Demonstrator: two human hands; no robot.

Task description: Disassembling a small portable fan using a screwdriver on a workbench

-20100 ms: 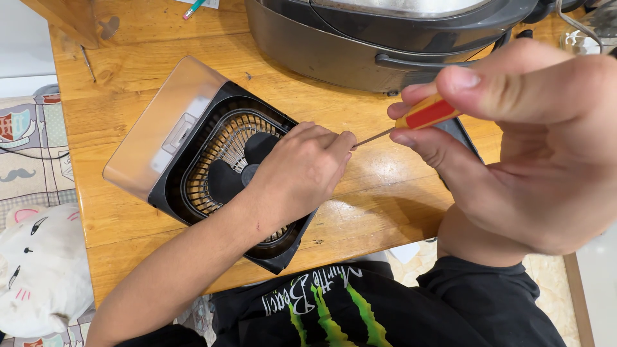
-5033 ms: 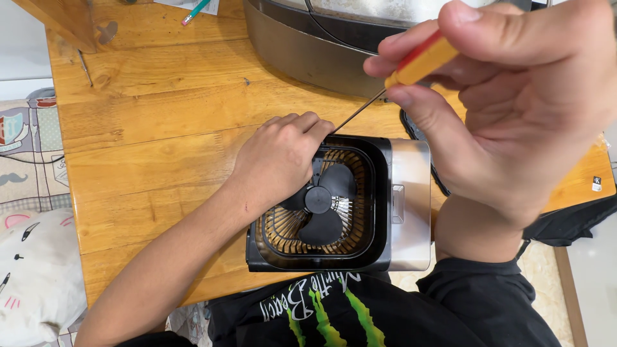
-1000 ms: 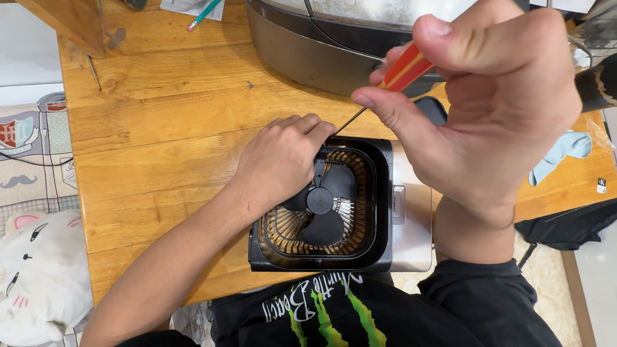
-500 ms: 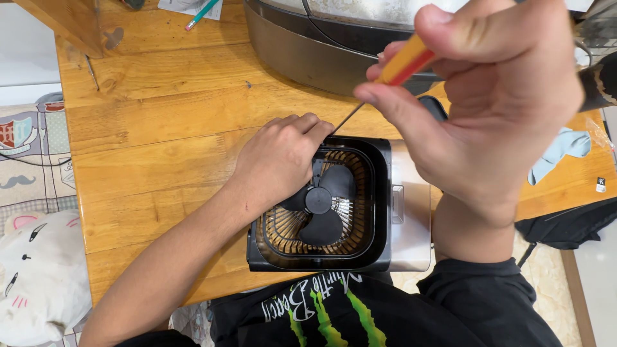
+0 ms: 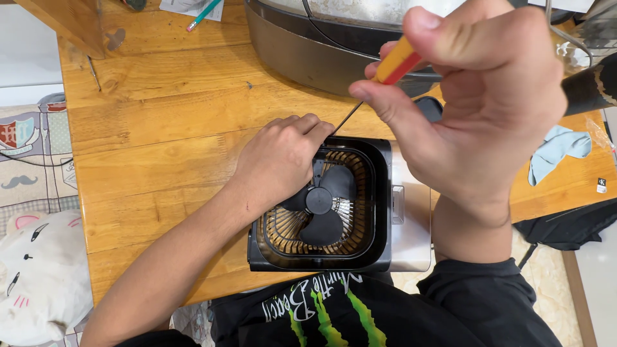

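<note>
Single head camera, looking steeply down, close over wooden table.

A wide grey metal pan sits at the far edge of the wooden table, with a light-blue cloth at its right, a green pencil far back, and 1 white plush cat beside a patterned mat.

My left hand lies palm down, fingers curled together and knuckles up, with the forearm running back toward my lower left. My right hand is raised close to my face, wrist bent, thumb pressed along the top and fingers pinched tight beneath it, the forearm dropping straight down toward my chest.
</note>
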